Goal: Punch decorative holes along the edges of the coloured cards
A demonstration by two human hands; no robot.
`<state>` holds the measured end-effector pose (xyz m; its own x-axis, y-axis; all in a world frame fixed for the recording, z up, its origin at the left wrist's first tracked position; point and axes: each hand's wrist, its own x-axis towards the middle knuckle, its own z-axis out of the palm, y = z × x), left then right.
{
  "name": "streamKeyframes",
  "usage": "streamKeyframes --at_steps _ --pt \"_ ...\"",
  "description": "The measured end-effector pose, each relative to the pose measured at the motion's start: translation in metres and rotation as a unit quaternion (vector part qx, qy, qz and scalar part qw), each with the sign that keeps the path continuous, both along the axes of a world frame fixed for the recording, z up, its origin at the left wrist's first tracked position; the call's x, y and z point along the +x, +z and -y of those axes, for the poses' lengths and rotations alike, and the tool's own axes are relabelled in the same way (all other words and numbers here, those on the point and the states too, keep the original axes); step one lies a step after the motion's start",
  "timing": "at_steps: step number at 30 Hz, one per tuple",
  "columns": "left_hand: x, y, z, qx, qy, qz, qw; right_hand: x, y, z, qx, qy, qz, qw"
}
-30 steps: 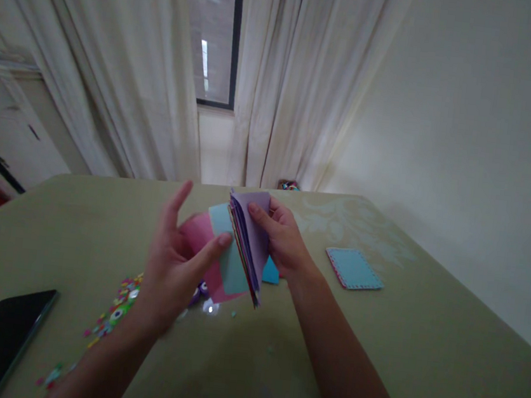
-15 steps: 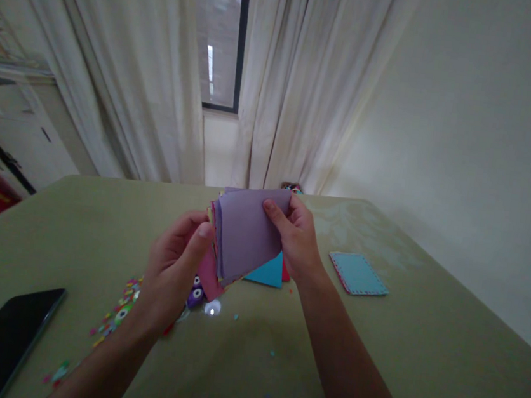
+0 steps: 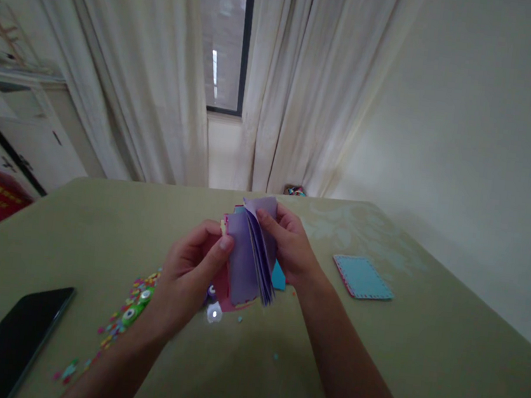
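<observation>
Both hands hold a stack of coloured paper sheets (image 3: 250, 255) above the green table (image 3: 420, 357); purple sheets face me, pink and blue ones lie behind. My left hand (image 3: 190, 273) pinches the stack's left edge with its thumb on a purple sheet. My right hand (image 3: 292, 243) grips the top right corner, fingers curled over the sheets, which fan apart at the lower edge. A blue sheet (image 3: 278, 277) shows under my right hand.
A light blue card with a stitched red border (image 3: 362, 278) lies to the right. Small coloured stickers and googly eyes (image 3: 130, 311) are scattered at the left, beside a dark phone (image 3: 19, 340). Curtains and a window stand behind the table.
My left hand went from open beside the sheets to pinching their left edge. The stack, closed flat half a second ago, is now fanned open again and sits a little lower.
</observation>
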<state>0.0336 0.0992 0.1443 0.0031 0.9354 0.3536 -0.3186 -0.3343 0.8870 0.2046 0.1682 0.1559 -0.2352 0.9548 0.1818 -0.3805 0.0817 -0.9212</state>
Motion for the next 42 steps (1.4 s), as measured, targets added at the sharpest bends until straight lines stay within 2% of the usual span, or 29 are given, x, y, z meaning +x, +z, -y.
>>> streamKeyframes --at_steps 5,9,14,18,21,25,29,31,33,38,42 --pt "0.003 0.006 0.003 0.015 0.066 -0.026 0.997 0.000 0.000 0.001 -0.010 -0.012 -0.006 1.000" --pt "0.003 0.008 0.005 0.029 0.082 -0.049 0.995 0.002 0.000 0.001 -0.009 -0.013 -0.007 1.000" --pt "-0.002 0.009 0.004 0.092 0.146 -0.122 0.977 0.002 0.003 0.001 -0.006 -0.041 -0.009 0.999" --pt "-0.004 0.013 0.001 0.123 0.144 -0.140 0.972 0.002 0.003 0.000 0.012 -0.071 -0.003 0.997" --pt "-0.004 0.011 -0.002 0.118 0.158 -0.160 0.967 0.003 0.003 0.000 0.020 -0.086 0.007 0.996" --pt "-0.005 0.004 -0.008 0.065 0.182 -0.130 0.972 0.004 0.002 -0.001 0.048 -0.116 0.015 0.992" --pt "-0.008 -0.001 -0.013 0.086 0.285 -0.191 0.935 0.004 0.005 0.001 0.090 -0.153 0.051 0.983" --pt "-0.009 -0.003 -0.016 0.101 0.313 -0.220 0.918 0.004 0.008 0.003 0.099 -0.153 0.059 0.982" --pt "-0.009 -0.006 -0.018 0.095 0.306 -0.201 0.926 0.004 0.009 0.005 0.099 -0.147 0.058 0.982" --pt "-0.005 -0.004 -0.019 0.041 0.213 -0.078 0.973 0.004 0.010 0.007 0.090 -0.134 0.065 0.985" --pt "-0.003 0.004 -0.016 0.012 0.189 -0.049 0.981 0.004 0.008 0.005 0.067 -0.108 0.070 0.989"
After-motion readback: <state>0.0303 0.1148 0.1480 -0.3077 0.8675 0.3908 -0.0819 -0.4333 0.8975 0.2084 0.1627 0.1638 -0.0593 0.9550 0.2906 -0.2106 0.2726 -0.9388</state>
